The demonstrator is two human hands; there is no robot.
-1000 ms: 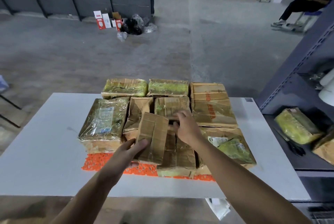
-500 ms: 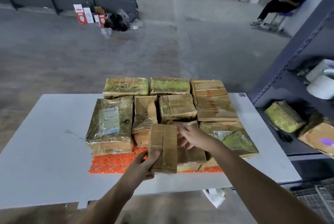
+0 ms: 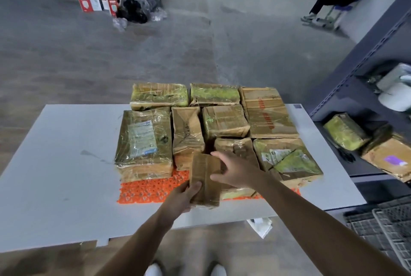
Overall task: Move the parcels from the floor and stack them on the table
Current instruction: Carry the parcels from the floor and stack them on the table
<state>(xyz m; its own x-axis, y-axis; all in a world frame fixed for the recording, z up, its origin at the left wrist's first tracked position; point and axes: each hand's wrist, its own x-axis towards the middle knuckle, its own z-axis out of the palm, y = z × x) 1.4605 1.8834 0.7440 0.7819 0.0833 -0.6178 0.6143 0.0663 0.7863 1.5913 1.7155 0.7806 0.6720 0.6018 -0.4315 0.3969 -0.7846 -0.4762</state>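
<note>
Left grip [image 3: 184, 195] is curled round the near end of a small oblong brown cardboard parcel [image 3: 205, 181], thumb on its taped top face. Right grip [image 3: 236, 171] clamps the parcel's right edge, index finger over the far corner. Parcel is held at the pile's 6 o'clock, above a studded orange plastic mat [image 3: 144, 191]. Pile of boxy tape-wrapped parcels [image 3: 224, 122]: crinkled glossy film, creased brown card, some greenish. All on a matte white worktop [image 3: 55, 164]. Grey perforated steel shelf [image 3: 355, 68] at 3 o'clock carries more wrapped packs.
</note>
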